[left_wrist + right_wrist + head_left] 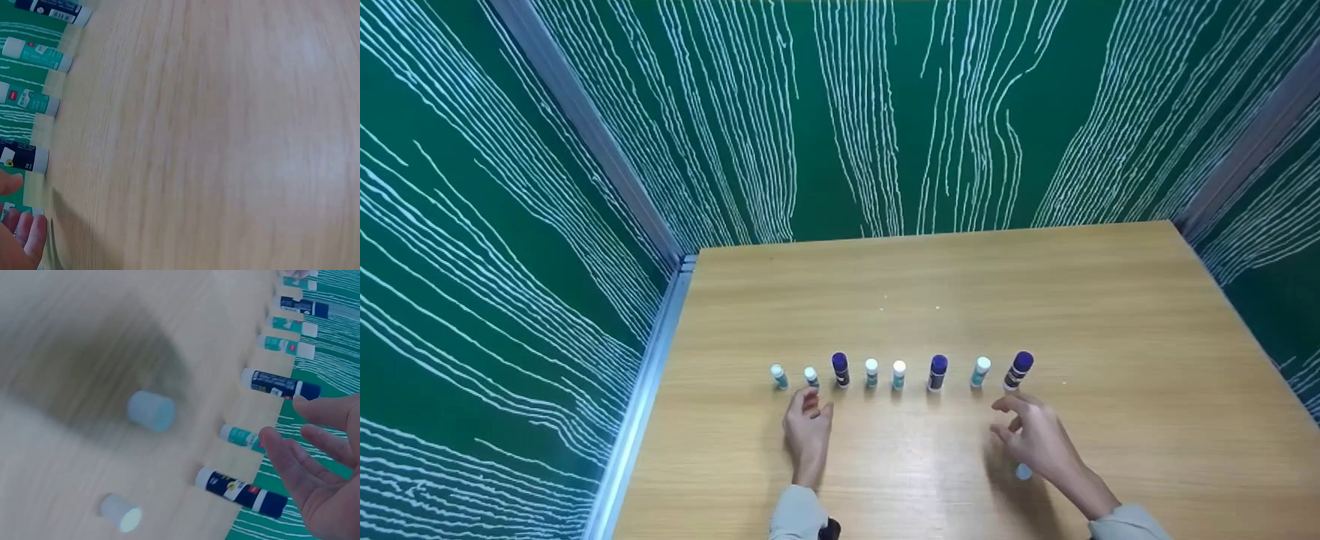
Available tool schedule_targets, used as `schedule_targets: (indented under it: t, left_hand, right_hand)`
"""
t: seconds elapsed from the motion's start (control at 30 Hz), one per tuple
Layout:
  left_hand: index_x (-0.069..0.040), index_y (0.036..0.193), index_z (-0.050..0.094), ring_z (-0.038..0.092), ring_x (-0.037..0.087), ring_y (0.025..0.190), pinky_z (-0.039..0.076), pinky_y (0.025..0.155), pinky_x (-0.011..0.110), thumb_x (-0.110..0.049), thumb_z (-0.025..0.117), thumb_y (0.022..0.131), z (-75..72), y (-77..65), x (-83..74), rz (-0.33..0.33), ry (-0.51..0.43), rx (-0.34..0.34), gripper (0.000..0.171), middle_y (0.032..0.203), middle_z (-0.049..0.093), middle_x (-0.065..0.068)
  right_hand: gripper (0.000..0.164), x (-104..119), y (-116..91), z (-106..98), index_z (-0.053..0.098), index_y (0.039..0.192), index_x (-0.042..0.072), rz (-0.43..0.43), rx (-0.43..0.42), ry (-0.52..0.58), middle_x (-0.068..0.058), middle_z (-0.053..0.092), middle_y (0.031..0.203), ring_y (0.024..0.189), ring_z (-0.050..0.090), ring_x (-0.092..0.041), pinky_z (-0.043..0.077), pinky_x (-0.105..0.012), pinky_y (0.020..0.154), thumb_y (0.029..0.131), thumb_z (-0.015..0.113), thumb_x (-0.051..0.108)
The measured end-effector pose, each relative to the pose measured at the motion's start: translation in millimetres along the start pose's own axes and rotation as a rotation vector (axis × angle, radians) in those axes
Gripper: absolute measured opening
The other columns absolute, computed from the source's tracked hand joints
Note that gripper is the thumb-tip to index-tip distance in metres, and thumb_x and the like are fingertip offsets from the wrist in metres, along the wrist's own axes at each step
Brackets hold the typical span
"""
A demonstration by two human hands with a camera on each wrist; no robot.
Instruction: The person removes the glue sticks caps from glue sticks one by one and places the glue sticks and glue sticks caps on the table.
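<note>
Several upright glue sticks stand in a row, navy ones with purple-blue caps and teal ones with white caps. My left hand is just in front of the second teal glue stick from the left, fingers loosely bent and thumb apart. Left of it stands another teal glue stick. My right hand hovers in front of the rightmost navy glue stick, thumb and fingers spread with nothing between them. Below it, a small pale-blue cylinder and a whitish one stand on the table.
The wooden table meets green walls with wavy white lines at the back and sides. Metal posts mark the corners, and a metal rail borders the left edge. Tiny white specks lie behind the row.
</note>
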State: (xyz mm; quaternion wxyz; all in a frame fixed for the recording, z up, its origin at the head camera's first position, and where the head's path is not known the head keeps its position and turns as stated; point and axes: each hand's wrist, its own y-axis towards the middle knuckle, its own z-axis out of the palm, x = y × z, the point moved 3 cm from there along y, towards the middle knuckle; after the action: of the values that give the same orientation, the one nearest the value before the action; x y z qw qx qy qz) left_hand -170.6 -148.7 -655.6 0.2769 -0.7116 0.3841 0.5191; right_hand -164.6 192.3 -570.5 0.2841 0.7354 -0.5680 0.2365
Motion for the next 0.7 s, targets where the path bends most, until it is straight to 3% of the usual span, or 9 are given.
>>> schedule_targets:
  t: [0.23,0.5,0.7]
  left_hand:
    - [-0.006,0.111,0.065,0.065,0.029,0.093,0.056,0.078,0.035,-0.003,0.075,0.076,5.8,-2.6,1.7,-0.025,-0.028,0.033,0.036,0.107,0.065,0.015]
    - [-0.011,0.118,0.064,0.064,0.027,0.097,0.056,0.078,0.035,-0.007,0.075,0.077,13.0,-2.7,1.0,-0.085,0.004,0.052,0.043,0.112,0.064,0.011]
    - [-0.011,0.118,0.064,0.063,0.029,0.098,0.055,0.080,0.036,-0.006,0.074,0.077,19.0,-0.7,-0.6,-0.072,-0.016,0.072,0.043,0.113,0.063,0.012]
  right_hand:
    - [0.030,17.2,14.9,7.2,0.067,0.095,0.000,-0.071,-0.039,0.046,-0.013,0.065,0.096,0.060,0.063,-0.015,0.050,-0.017,0.050,0.068,0.077,-0.007]
    - [0.031,39.8,34.2,18.7,0.067,0.095,0.002,-0.140,-0.050,0.083,-0.012,0.065,0.095,0.060,0.063,-0.014,0.050,-0.018,0.049,0.067,0.078,-0.009]
    - [0.030,56.1,46.8,28.4,0.067,0.095,0.001,-0.161,-0.031,0.117,-0.012,0.063,0.093,0.060,0.063,-0.017,0.051,-0.018,0.049,0.068,0.077,-0.008]
